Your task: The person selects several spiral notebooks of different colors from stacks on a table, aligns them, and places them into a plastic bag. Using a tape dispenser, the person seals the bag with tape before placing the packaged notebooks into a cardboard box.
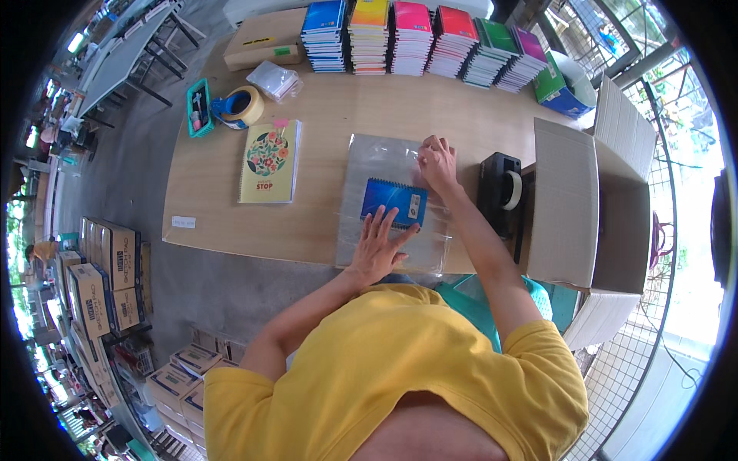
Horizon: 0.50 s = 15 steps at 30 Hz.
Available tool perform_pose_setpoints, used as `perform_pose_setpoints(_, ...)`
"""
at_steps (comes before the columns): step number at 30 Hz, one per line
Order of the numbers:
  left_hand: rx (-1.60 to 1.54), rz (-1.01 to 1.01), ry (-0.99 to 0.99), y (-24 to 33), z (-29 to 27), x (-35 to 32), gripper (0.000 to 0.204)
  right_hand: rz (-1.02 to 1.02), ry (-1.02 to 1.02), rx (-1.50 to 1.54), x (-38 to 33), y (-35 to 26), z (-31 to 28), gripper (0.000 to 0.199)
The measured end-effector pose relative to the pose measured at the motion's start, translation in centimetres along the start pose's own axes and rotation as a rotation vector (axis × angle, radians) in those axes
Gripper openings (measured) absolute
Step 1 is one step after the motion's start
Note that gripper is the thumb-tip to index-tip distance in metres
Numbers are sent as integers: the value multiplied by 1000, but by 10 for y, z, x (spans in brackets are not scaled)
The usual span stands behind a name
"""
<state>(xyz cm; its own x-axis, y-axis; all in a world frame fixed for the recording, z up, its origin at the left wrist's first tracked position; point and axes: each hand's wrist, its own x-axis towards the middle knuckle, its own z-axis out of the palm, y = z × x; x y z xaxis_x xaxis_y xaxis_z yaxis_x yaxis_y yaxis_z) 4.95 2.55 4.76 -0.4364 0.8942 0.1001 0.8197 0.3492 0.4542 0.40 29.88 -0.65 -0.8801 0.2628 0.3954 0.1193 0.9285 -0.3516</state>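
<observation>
A clear plastic sheet or bag (361,157) lies flat on the wooden table in front of me. On its area rests a small blue spiral notebook (384,197); whether it is inside the plastic or on top I cannot tell. My left hand (377,250) has its fingers spread, the tips touching the notebook's lower edge. At the plastic's upper right corner, my right hand (438,165) is closed with fingertips pinched on the film. A yellow spiral notebook (286,173) with a round floral design lies to the left.
Stacks of coloured notebooks (411,42) line the far edge beside a cardboard box (265,38). Tape rolls (244,107) and a teal basket (199,107) sit at left. A black tape dispenser (496,192) and an open carton (565,200) stand right.
</observation>
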Motion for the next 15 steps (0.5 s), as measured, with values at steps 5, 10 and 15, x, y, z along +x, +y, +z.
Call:
perform_pose_setpoints(5, -6, 1, -1, 0, 0, 0, 78, 37, -168, -85, 23, -15, -19, 11)
perform_pose_setpoints(10, 15, 6, 0, 0, 1, 1, 81, -228, -162, -117, 29, -18, -17, 10)
perform_pose_setpoints(15, 25, 9, 25, -4, 7, -2, 83, 182, -435, 63, 34, -12, -25, 21)
